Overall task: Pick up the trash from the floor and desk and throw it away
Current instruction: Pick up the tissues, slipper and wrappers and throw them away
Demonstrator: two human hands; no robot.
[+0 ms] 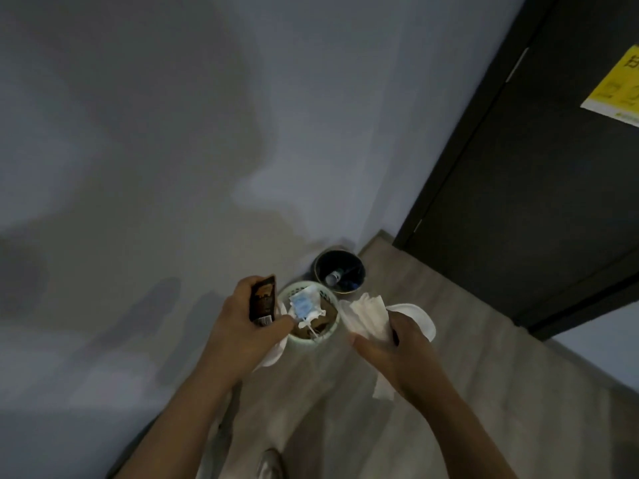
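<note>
Dark brown foil: one wrapper [263,300], gripped upright in the curled fingers of the left hand [242,330] at the left rim of the pale basket bin [320,341].

White paper: one crumpled tissue [368,314] and, behind it, one round white disc [420,319], perhaps a paper plate, both clutched in the right hand [397,350]. They are held just beside the bin's right rim, not over its mouth.

A further white piece [273,354] is seen below the left hand. Whether it is held cannot be told.

The bin stands at the floor's [484,357] edge against the wall [173,167], touching or nearly touching a dark bin [333,259] nearer the corner by the door [518,202]. It already holds a blue-and-white packet [303,303] and scraps.

Risks noted:
- If released here, the tissue and disc would likely miss the mouth and land on the floor.
- The disc looks about as wide as the mouth and may lodge across the rim.
- The bin looks well filled, so light paper may slide off.
- The wrapper, held at the very rim, may tip outward.

Pose: both forearms are stretched forward and down. The left thumb is laid across the wrapper's lower end. The right hand is turned back up, with its thumb extended toward the bin.
</note>
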